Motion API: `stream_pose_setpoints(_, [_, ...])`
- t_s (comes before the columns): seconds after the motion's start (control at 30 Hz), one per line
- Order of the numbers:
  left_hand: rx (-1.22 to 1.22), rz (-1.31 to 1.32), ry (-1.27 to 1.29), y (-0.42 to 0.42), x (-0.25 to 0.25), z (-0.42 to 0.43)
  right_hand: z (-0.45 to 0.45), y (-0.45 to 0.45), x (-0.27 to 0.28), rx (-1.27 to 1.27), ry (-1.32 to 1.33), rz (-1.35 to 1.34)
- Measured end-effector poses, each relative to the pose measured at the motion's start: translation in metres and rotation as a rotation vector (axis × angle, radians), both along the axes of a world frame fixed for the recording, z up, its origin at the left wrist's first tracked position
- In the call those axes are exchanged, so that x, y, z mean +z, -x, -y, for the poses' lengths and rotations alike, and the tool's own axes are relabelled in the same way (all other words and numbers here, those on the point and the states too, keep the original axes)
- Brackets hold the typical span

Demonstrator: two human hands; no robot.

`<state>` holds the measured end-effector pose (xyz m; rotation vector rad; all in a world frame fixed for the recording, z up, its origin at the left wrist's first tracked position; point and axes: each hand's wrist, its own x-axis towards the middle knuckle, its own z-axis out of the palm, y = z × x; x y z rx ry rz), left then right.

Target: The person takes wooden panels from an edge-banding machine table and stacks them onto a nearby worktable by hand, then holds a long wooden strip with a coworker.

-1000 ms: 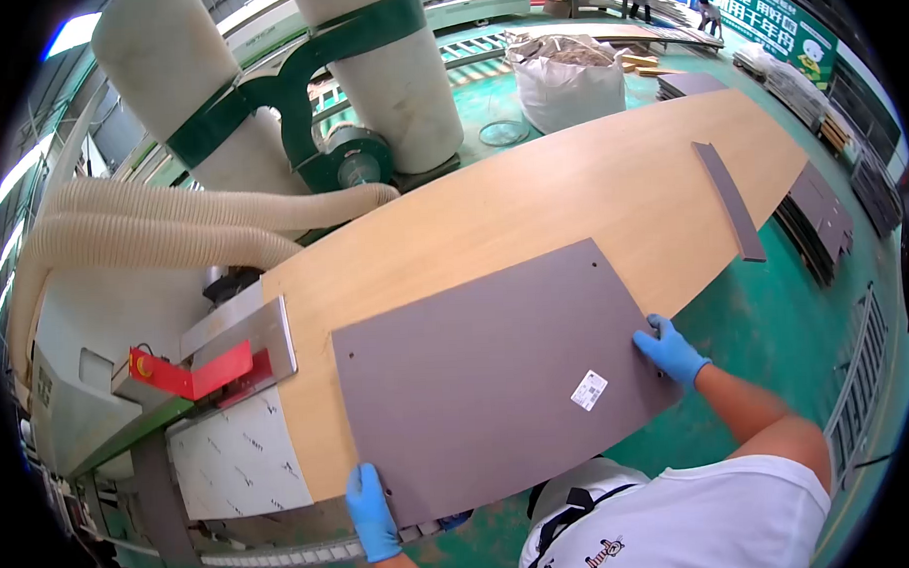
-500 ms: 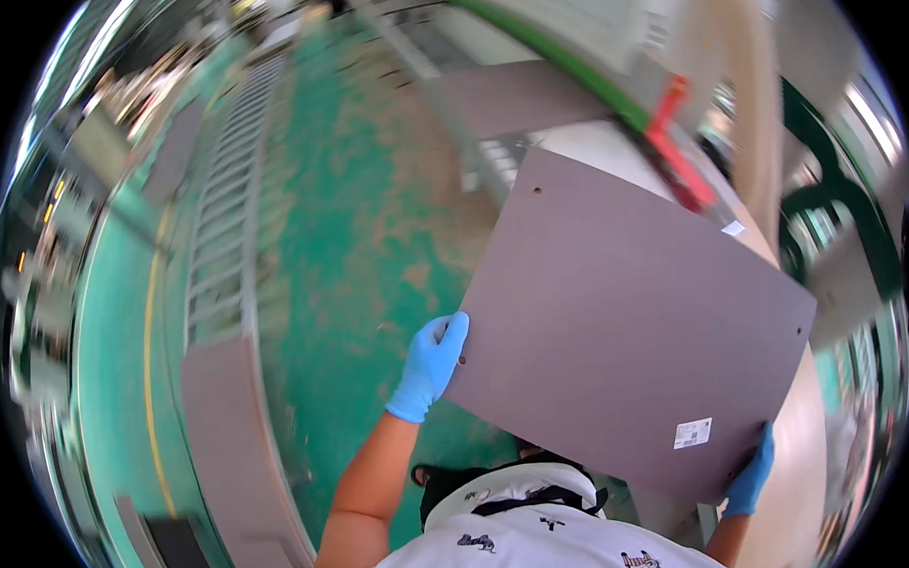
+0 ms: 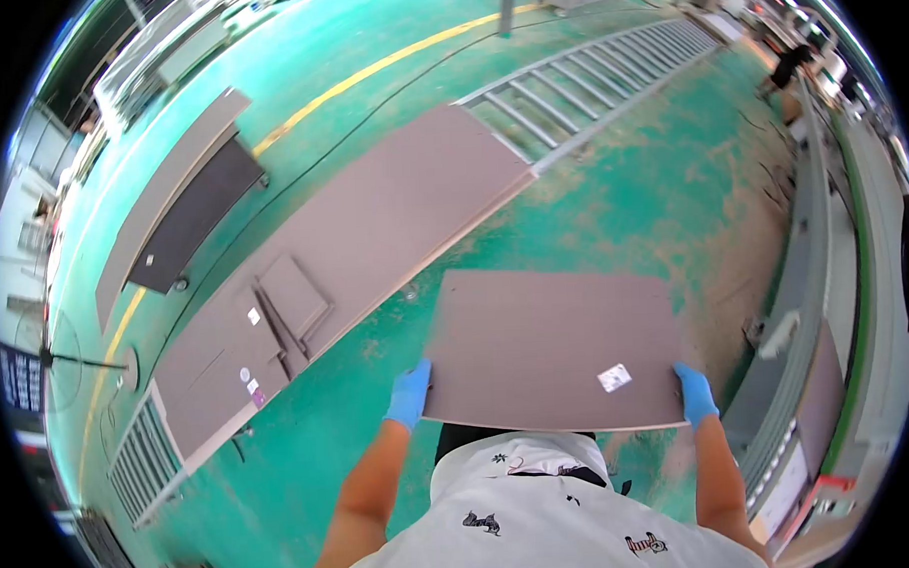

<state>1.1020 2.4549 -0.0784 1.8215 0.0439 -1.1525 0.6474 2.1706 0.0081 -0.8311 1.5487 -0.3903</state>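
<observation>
A: In the head view, where's the brown board [image 3: 557, 346]?

B: In front of the person's waist, out over the green floor [image 3: 593, 224], its near edge close to the shirt [image 3: 583, 520].

A: And the grip?

B: Both hands are grasping it — the left hand [image 3: 408, 396] on its left edge, the right hand [image 3: 696, 394] on its right edge, each near the corner closest to the body. What the fingers do underneath, I can't tell.

A: Why there, do you think?

B: Probably balance. With a hand on each side, a wide flat piece seems less likely to tip sideways, and having it close to the body likely spares the arms.

A: The white label [image 3: 614, 378] faces up.

B: Yes, nearer the right hand — clear of both hands, which perhaps leaves it readable.

A: And off to the left?

B: A long roller track [image 3: 624, 109] bears a big sheet [image 3: 421, 195], with smaller panels [image 3: 297, 298] lying on it. I'd guess rollers suit heavy sheets, which slide more easily than they lift. Beyond stands a wheeled cart [image 3: 200, 218], well apart from the hands.
</observation>
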Motion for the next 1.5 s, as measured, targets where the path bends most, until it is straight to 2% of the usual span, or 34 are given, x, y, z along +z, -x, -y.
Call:
stream_pose_setpoints(0.2, [0.464,-0.038,-0.075,-0.084,-0.051,-0.027,0.136,-0.221,-0.096,0.304,-0.124,-0.026])
stream_pose_setpoints(0.27, [0.505,-0.064,-0.170,-0.109,-0.066,-0.014,0.175,-0.292,-0.116,0.512,-0.134,-0.062])
stream_pose_setpoints(0.3, [0.525,-0.086,-0.249,-0.124,-0.073,-0.005,0.194,-0.321,-0.135,0.528,-0.162,-0.059])
stream_pose_setpoints(0.33, [0.540,-0.069,-0.255,-0.141,-0.084,0.003,0.217,-0.360,-0.148,0.641,-0.089,-0.122])
stream_pose_setpoints(0.4, [0.326,0.409,-0.338,-0.176,-0.116,0.033,0.268,-0.434,-0.176,0.818,0.013,-0.216])
stream_pose_setpoints(0.43, [0.306,0.406,-0.358,-0.194,-0.113,0.052,0.283,-0.462,-0.183,0.807,-0.013,-0.216])
stream_pose_setpoints(0.5, [0.447,0.180,-0.447,-0.223,-0.122,0.093,0.322,-0.523,-0.205,0.914,0.016,-0.239])
stream_pose_setpoints(0.53, [0.422,0.169,-0.458,-0.237,-0.158,0.086,0.333,-0.549,-0.205,0.928,0.034,-0.235])
stream_pose_setpoints(0.57, [0.398,0.143,-0.482,-0.249,-0.166,0.095,0.345,-0.570,-0.210,0.943,0.052,-0.236])
stream_pose_setpoints(0.67, [0.510,0.009,-0.481,-0.288,-0.200,0.139,0.385,-0.609,-0.286,0.975,0.144,-0.204])
stream_pose_setpoints(0.73, [0.505,0.117,-0.435,-0.305,-0.233,0.152,0.405,-0.629,-0.319,0.986,0.132,-0.200])
stream_pose_setpoints(0.8, [0.518,0.098,-0.465,-0.318,-0.259,0.166,0.421,-0.646,-0.346,0.925,0.059,-0.297])
stream_pose_setpoints(0.87, [0.518,0.086,-0.489,-0.332,-0.270,0.184,0.432,-0.657,-0.378,0.967,0.271,-0.386])
stream_pose_setpoints(0.97, [0.516,0.137,-0.539,-0.349,-0.271,0.210,0.443,-0.690,-0.367,1.006,0.224,-0.424])
stream_pose_setpoints(1.03, [0.538,0.127,-0.378,-0.357,-0.270,0.218,0.442,-0.700,-0.365,0.990,0.362,-0.307])
stream_pose_setpoints(1.07, [0.607,-0.006,-0.348,-0.359,-0.263,0.222,0.434,-0.699,-0.370,0.981,0.360,-0.307])
stream_pose_setpoints(1.13, [0.662,0.023,-0.320,-0.348,-0.260,0.225,0.413,-0.692,-0.388,0.948,0.471,-0.188])
stream_pose_setpoints(1.2, [0.699,0.027,-0.180,-0.325,-0.274,0.218,0.366,-0.669,-0.359,1.020,0.694,0.025])
stream_pose_setpoints(1.23, [0.526,-0.036,-0.161,-0.308,-0.270,0.219,0.344,-0.651,-0.351,1.123,0.596,0.004])
stream_pose_setpoints(1.27, [0.350,-0.094,-0.145,-0.290,-0.264,0.224,0.322,-0.632,-0.349,1.154,0.356,0.125])
stream_pose_setpoints(1.3, [0.272,-0.150,-0.135,-0.269,-0.252,0.229,0.292,-0.611,-0.327,1.250,0.286,-0.076])
stream_pose_setpoints(1.33, [0.191,-0.203,-0.123,-0.244,-0.239,0.236,0.266,-0.577,-0.341,1.316,0.110,0.071])
stream_pose_setpoints(1.37, [0.139,-0.218,-0.112,-0.222,-0.230,0.242,0.245,-0.560,-0.306,1.420,0.099,-0.041])
stream_pose_setpoints(1.4, [0.073,-0.238,-0.096,-0.200,-0.219,0.247,0.204,-0.515,-0.361,1.772,0.267,-0.317])
stream_pose_setpoints(1.43, [0.041,-0.285,-0.101,-0.181,-0.204,0.252,0.183,-0.483,-0.332,1.454,0.057,-0.280])
stream_pose_setpoints(1.47, [-0.004,-0.335,-0.112,-0.165,-0.192,0.253,0.160,-0.449,-0.326,1.458,-0.096,-0.413])
stream_pose_setpoints(1.5, [-0.088,-0.336,-0.079,-0.153,-0.189,0.249,0.138,-0.412,-0.310,1.447,-0.034,-0.404])
